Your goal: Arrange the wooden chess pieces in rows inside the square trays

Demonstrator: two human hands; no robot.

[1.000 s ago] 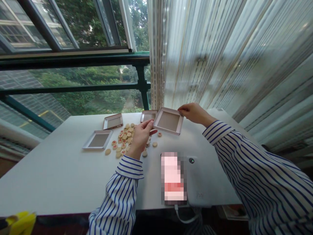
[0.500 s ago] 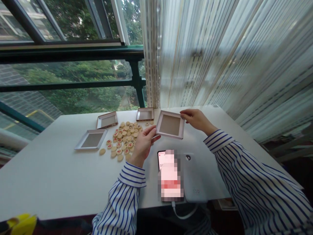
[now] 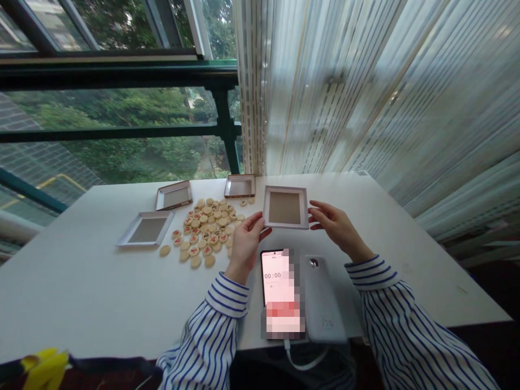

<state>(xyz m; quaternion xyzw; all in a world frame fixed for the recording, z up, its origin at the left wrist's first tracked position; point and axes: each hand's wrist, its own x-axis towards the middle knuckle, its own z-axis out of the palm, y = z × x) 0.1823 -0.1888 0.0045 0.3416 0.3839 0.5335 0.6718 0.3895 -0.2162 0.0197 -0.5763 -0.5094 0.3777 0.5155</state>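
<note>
My left hand (image 3: 245, 242) pinches the lower left corner of a shallow square box half (image 3: 285, 208), white-rimmed with a grey-brown inside facing me. Just off its right edge is my right hand (image 3: 332, 223), fingers apart; whether a fingertip touches the edge is hard to tell. Left of my left hand lies a heap of round wooden Chinese chess pieces (image 3: 209, 221), some with red or black characters, others blank side up. Beyond and beside the heap stand three more box halves: a white one (image 3: 148, 230), a brown-edged one (image 3: 174, 195) and another brown-edged one (image 3: 239, 186).
A phone (image 3: 280, 287), partly blurred out, lies on the white table (image 3: 81, 281) in front of me, joined by a white cable (image 3: 306, 365) to a pale power bank (image 3: 325, 303). Behind the table are a green railing (image 3: 227, 108) and a striped curtain (image 3: 317, 97).
My right hand has let go of the box half's upper right corner and moved down beside its right edge, fingers spreading. The box half has levelled out. The view has shifted slightly.
</note>
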